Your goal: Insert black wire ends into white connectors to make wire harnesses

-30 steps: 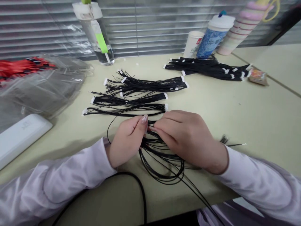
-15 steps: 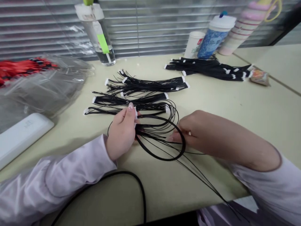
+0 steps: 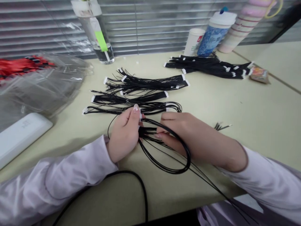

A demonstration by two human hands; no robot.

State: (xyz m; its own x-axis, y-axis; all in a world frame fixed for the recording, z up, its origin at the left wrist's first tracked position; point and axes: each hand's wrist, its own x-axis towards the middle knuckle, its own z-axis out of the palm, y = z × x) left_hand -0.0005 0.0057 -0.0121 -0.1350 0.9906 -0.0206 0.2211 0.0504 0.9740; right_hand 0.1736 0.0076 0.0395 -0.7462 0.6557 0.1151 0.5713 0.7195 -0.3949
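Note:
My left hand is closed on the white connector end of a black wire harness, thumb on top. From that end the harness curves to the right in a loop. Just right of it, my right hand pinches some of the black wires inside the loop, close to the connector. Its fingertips are partly hidden by the wires. Stripped wire ends stick out beyond the right hand. Several loose wires run down toward the table's front edge.
Behind my hands lie several black wire harnesses with white connectors, and a larger pile at the back right. Bottles and a cup stand along the blinds. A plastic bag and white case are at left; a black cable lies in front.
My right hand has moved left, closer to my left hand, and gathers wires nearer the connector. The wire ends now show beyond it. The loop has shifted slightly right and down.

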